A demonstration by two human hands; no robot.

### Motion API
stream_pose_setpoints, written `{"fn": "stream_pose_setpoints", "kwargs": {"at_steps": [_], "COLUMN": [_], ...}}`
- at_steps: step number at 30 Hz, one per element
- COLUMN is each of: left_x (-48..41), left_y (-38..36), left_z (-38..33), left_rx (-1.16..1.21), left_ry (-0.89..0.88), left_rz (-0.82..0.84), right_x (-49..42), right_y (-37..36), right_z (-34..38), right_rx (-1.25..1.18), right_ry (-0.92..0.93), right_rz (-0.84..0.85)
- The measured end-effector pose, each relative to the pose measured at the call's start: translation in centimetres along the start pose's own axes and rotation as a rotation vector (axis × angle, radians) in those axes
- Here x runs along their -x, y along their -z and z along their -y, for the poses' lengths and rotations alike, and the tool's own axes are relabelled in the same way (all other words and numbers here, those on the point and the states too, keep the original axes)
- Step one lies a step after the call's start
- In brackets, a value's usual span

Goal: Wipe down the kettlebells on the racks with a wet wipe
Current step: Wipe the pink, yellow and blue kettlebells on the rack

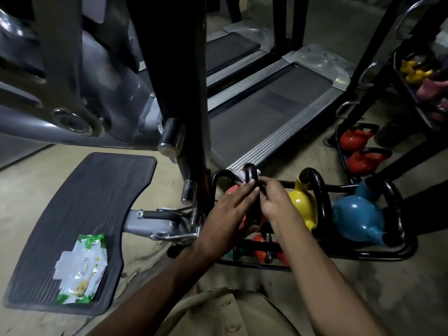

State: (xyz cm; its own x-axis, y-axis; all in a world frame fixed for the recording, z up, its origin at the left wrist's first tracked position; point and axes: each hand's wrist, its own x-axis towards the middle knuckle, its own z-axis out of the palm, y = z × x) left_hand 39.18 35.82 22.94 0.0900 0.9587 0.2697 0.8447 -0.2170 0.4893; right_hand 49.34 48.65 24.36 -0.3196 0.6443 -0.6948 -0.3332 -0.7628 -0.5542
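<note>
Gym floor (36, 190), wipe (238, 176) beyond fingers (248, 187), on handle (251, 172)

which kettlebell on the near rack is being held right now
The leftmost kettlebell, left of the yellow kettlebell and blue kettlebell: left hand and right hand hold its black handle.
</note>
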Motion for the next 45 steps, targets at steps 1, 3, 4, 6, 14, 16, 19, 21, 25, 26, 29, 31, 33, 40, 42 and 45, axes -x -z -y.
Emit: {"fn": "stream_pose_setpoints", "kwargs": {"at_steps": [1,3,4,6,14,16,19,21,25,26,29,31,33,40,42,45], "left_x": [0.0,0.0,0.0,0.0,0.7,1.3,1.6,1.5,1.7,1.7,1.9,1.9,2.0,2.1,2.1,2.0], "left_y": [0.0,-0.2,-0.3,-0.3,-0.2,0.1,0.0,-0.8,-2.4,-2.5,-2.9,-3.2,-3.4,-3.4,-3.7,-3.7], "left_z": [0.0,0.2,0.2,0.1,-0.2,-0.3,0.0,0.9,2.7,2.8,2.9,3.1,3.2,3.0,3.3,3.6], "left_rx": [0.002,0.009,0.013,0.023,0.234,0.367,0.392,0.4,0.297,0.294,0.267,0.249,0.24,0.192,0.194,0.231], "left_ry": [-0.007,-0.015,-0.013,-0.003,0.099,0.181,0.192,0.161,0.078,0.056,0.041,0.051,0.056,0.107,0.13,0.123], "left_rz": [-0.011,-0.019,-0.015,-0.009,-0.013,-0.003,0.091,0.114,0.128,0.122,0.098,0.096,0.089,0.107,0.142,0.146], "right_x": [0.2,0.4,0.3,0.5,0.3,-0.3,-0.8,-1.6,-2.8,-2.4,-1.0,0.2,0.7,1.3,1.6,0.7], "right_y": [0.0,0.1,0.1,-0.3,-0.3,-0.1,-1.1,-2.4,-5.3,-5.8,-5.7,-4.4,-2.6,0.0,-0.2,0.3], "right_z": [-0.1,-0.1,0.0,0.4,0.3,0.3,2.0,3.8,5.9,5.9,5.6,5.4,4.6,-0.7,-0.6,-0.2], "right_rx": [-0.015,-0.005,0.009,0.023,-0.048,0.131,0.863,1.353,1.999,2.129,2.319,2.239,2.018,1.36,1.228,1.018], "right_ry": [-0.015,-0.013,-0.004,0.004,0.061,0.277,0.707,0.855,0.769,0.774,0.919,0.942,1.048,1.246,1.199,0.925], "right_rz": [0.009,-0.016,-0.022,-0.025,-0.136,-0.193,-0.246,-0.198,0.035,0.118,0.358,0.401,0.316,-0.234,-0.284,-0.316]}}
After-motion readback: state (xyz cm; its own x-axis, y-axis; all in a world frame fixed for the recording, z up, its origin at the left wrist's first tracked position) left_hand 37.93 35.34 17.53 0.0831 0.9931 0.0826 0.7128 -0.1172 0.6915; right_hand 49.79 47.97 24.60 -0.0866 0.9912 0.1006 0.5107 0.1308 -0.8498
